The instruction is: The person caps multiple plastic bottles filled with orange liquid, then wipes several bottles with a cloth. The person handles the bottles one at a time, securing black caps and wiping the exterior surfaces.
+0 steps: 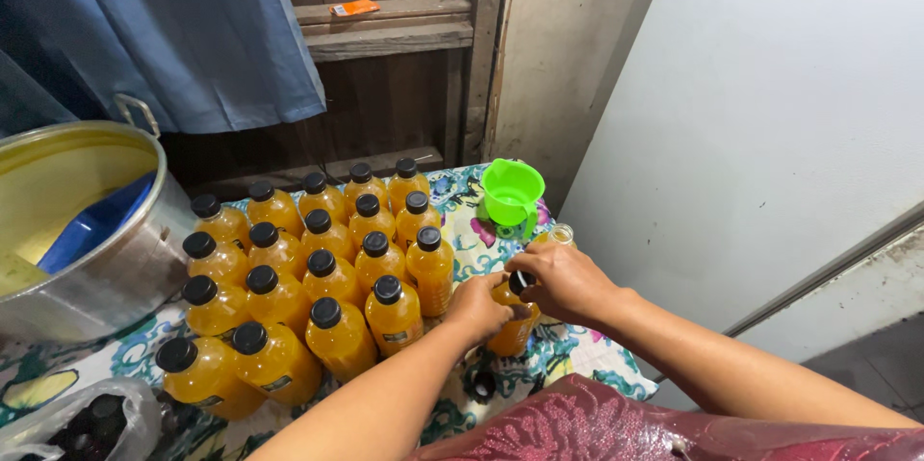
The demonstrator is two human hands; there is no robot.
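My left hand (478, 307) grips the shoulder of a plastic bottle of orange liquid (512, 331) standing on the patterned tablecloth (577, 350). My right hand (563, 280) pinches the black cap (521, 280) on top of that bottle. To the left stands a tight group of several capped bottles of the same orange liquid (318, 278). A green funnel (511, 192) sits in another bottle just behind my hands. An uncapped bottle neck (562, 233) shows beside the funnel.
A large metal pot (144, 249) with yellow liquid and a blue scoop (91, 225) stands at the left. A clear bag of black caps (87, 422) lies at the bottom left. A loose black cap (481, 384) lies near my lap. A white wall panel is at the right.
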